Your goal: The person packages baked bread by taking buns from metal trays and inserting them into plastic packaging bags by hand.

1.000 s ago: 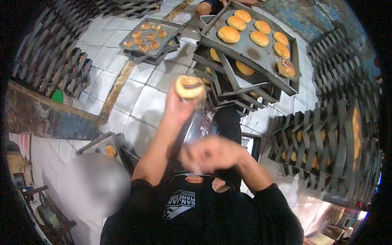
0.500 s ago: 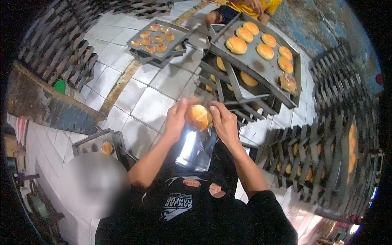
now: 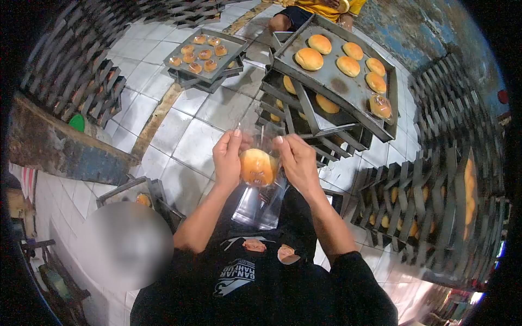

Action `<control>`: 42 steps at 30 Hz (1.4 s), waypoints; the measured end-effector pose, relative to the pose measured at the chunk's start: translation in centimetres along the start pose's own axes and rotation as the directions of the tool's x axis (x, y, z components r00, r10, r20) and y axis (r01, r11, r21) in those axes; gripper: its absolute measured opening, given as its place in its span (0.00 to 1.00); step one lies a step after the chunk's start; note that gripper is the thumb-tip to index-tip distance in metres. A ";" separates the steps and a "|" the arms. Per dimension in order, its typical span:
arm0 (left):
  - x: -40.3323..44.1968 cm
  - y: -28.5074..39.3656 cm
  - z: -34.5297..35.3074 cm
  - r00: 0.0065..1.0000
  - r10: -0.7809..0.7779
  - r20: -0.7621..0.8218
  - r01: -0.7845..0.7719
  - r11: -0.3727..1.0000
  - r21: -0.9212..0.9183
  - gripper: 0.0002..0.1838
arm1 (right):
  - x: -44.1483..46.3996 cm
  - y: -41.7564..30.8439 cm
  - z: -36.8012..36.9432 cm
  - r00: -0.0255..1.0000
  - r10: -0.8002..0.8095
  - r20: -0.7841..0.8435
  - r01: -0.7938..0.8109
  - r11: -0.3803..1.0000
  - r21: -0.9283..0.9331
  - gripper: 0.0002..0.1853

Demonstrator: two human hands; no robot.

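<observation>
I observe left hand and right hand pinching opposite upper sides of a clear bag around one bun; loaded tray at one o'clock.

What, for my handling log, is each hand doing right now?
Left hand: closed, holding one side of the clear plastic bag around a round golden-brown bun.
Right hand: closed, holding the bag's other side.

The black T-shirt has short sleeves and white capital lettering in front.
</observation>
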State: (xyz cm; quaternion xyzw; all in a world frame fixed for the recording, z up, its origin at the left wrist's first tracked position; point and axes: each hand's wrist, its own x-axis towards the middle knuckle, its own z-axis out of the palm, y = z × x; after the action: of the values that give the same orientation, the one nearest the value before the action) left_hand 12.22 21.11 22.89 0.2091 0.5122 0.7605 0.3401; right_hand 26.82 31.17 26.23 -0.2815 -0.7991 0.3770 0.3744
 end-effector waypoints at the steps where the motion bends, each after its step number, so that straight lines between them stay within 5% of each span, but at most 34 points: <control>1: -0.3 0.5 0.0 1.000 0.025 -0.010 -0.025 1.000 -0.007 0.16 | 0.3 -1.8 -0.5 0.974 -0.219 -0.049 0.213 0.971 -0.112 0.21; 3: 0.5 1.5 0.0 0.997 0.029 -0.070 -0.017 0.985 0.170 0.15 | 1.8 -3.3 -1.2 0.976 -0.218 -0.005 0.211 0.951 -0.226 0.19; 4: 1.0 1.7 -0.1 0.995 0.047 -0.087 -0.023 0.966 0.256 0.14 | 2.8 -1.4 -0.9 0.990 0.138 0.016 -0.139 0.987 0.075 0.19; 5: 0.8 1.6 -0.6 0.975 0.214 -0.065 -0.169 0.896 0.410 0.14 | 3.0 0.2 -0.8 0.883 0.449 0.137 -0.467 0.813 0.348 0.20; 7: 1.0 1.3 -2.0 0.843 0.536 0.042 -0.426 0.620 0.659 0.13 | 2.6 1.3 -1.3 0.846 0.499 0.187 -0.533 0.778 0.333 0.19; 9: -1.7 -0.3 -4.1 0.970 0.241 -0.018 -0.202 0.850 0.487 0.12 | -1.4 0.9 -1.3 0.667 0.653 0.358 -0.743 0.552 0.379 0.19; 11: -3.2 -3.4 -6.4 0.991 -0.113 -0.075 0.131 0.939 0.317 0.11 | -6.5 5.0 0.4 0.646 0.644 0.410 -0.763 0.543 0.350 0.16; 13: -3.3 -4.3 -7.0 0.978 -0.206 -0.031 0.208 0.954 0.217 0.09 | -9.2 5.1 2.1 0.560 0.703 0.438 -0.824 0.422 0.378 0.14; 15: -2.0 -3.2 -6.1 0.974 -0.217 0.058 0.211 0.973 0.094 0.08 | -9.0 3.6 1.4 0.577 0.692 0.433 -0.780 0.311 0.542 0.13; 16: -0.8 -3.7 -5.4 0.965 -0.222 0.139 0.239 0.964 -0.117 0.07 | -7.8 1.4 0.6 0.633 0.680 0.371 -0.704 0.305 0.642 0.12; 18: 0.7 -1.6 -1.9 0.965 -0.172 0.196 0.219 0.943 -0.249 0.07 | -5.0 0.0 -2.0 0.800 0.568 0.194 -0.485 0.420 0.767 0.12; 19: 1.0 0.1 0.1 0.962 -0.156 0.225 0.223 0.924 -0.312 0.09 | -4.2 3.1 -4.5 0.900 0.433 0.060 -0.405 0.775 0.485 0.14; 21: 1.9 -0.6 1.3 0.937 -0.138 0.321 0.203 0.963 -0.178 0.18 | 0.4 -0.8 -9.5 0.958 0.091 -0.272 -0.074 0.995 0.071 0.09; 22: 3.2 -4.6 -0.9 0.916 -0.138 0.377 0.171 0.984 -0.056 0.20 | 2.0 -0.6 -11.9 0.939 -0.120 -0.323 0.034 0.965 -0.260 0.09; 23: 1.9 -4.0 -0.9 0.897 -0.046 0.440 -0.038 0.983 0.181 0.23 | 3.5 -0.7 -13.7 0.916 -0.282 -0.286 0.144 0.896 -0.421 0.09; 25: -0.9 -2.9 -0.9 0.824 0.139 0.550 -0.486 0.673 0.557 0.29 | 3.1 -1.9 -15.3 0.900 -0.352 -0.258 0.033 0.644 -0.764 0.15; 27: -4.1 -3.1 -2.4 0.738 0.140 0.660 -0.673 0.217 0.707 0.25 | -0.2 -0.4 -14.6 0.927 -0.232 -0.293 -0.051 0.699 -0.713 0.23; 29: -5.3 -3.3 -3.6 0.678 0.184 0.712 -0.730 0.278 0.624 0.21 | -5.0 -0.1 -11.6 0.949 0.280 -0.143 -0.314 0.879 -0.359 0.26; 31: -6.1 -2.3 -4.5 0.596 0.137 0.791 -0.796 0.231 0.559 0.17 | -8.8 0.9 -8.2 0.973 0.071 0.220 0.039 0.887 -0.461 0.30; 33: -6.5 -0.9 -5.0 0.502 0.122 0.856 -0.851 0.247 0.463 0.17 | -10.4 -0.3 -6.5 0.950 0.098 0.296 0.037 0.907 -0.420 0.20; 35: -7.8 0.6 -2.5 0.749 0.131 0.650 -0.586 0.590 0.556 0.16 | -9.9 -0.4 -7.6 0.893 0.133 0.430 0.059 0.913 -0.405 0.15; 37: -8.2 1.2 -2.2 0.786 -0.187 0.590 -0.249 0.777 0.578 0.15 | -8.5 -2.1 -9.3 0.861 0.155 0.485 -0.066 0.979 -0.195 0.08; 39: -6.0 1.1 -3.8 0.442 -0.628 0.640 0.034 0.725 0.688 0.15 | -7.1 -1.7 -11.5 0.786 0.106 0.609 -0.141 0.990 0.008 0.06; 40: -6.8 0.4 -3.9 0.421 -0.688 0.591 0.461 0.723 0.514 0.15 | -7.0 -0.3 -12.0 0.630 0.329 0.704 -0.612 0.768 0.189 0.09; 41: -6.6 0.3 -4.0 0.488 -0.679 0.549 0.492 0.733 0.469 0.13 | -6.1 0.9 -11.8 0.561 0.487 0.670 -0.708 0.701 0.084 0.13; 42: -6.0 0.3 -4.3 0.556 -0.664 0.499 0.516 0.747 0.420 0.13 | -5.6 1.8 -11.8 0.771 0.394 0.500 -0.183 0.889 -0.419 0.15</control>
State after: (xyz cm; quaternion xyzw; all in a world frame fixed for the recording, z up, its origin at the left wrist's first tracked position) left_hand 13.33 13.92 21.72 0.2988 0.4927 0.4240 0.6987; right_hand 39.81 32.67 27.77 -0.3375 -0.8736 0.3507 -0.0021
